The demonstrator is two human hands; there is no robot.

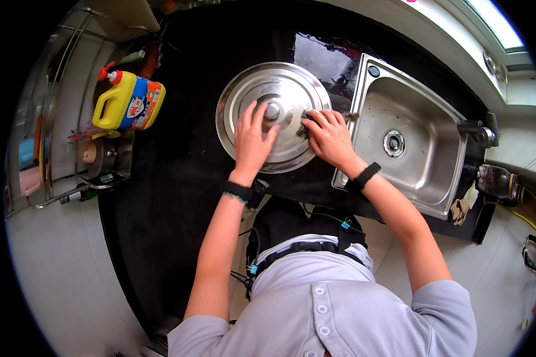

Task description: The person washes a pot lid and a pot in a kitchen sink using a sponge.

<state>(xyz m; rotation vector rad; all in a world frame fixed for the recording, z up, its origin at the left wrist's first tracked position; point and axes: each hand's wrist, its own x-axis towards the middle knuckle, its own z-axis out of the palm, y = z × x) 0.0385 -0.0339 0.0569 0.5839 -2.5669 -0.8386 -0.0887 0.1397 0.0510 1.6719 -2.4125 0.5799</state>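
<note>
A round stainless steel pot lid point(245, 85) with a central knob point(272, 111) lies knob side up on the dark countertop. Spread fingers of my left hand point(253, 138) rest on the lid's left part, just beside the knob, and grip nothing. On the lid's right side, my right hand point(332, 136) holds a dark wire scrubber point(303, 130) against the metal. The fingers cover part of the scrubber. A small brownish piece point(351, 117) shows past the hand near the sink's edge; what it is I cannot tell.
To the right is a stainless steel sink point(411, 178) with a drain point(393, 143) and a black faucet point(475, 131). Water lies on the counter point(321, 58) behind the lid. A yellow detergent jug point(129, 100) and a wire rack point(49, 134) stand left. A crumpled brown cloth point(460, 211) sits by the sink.
</note>
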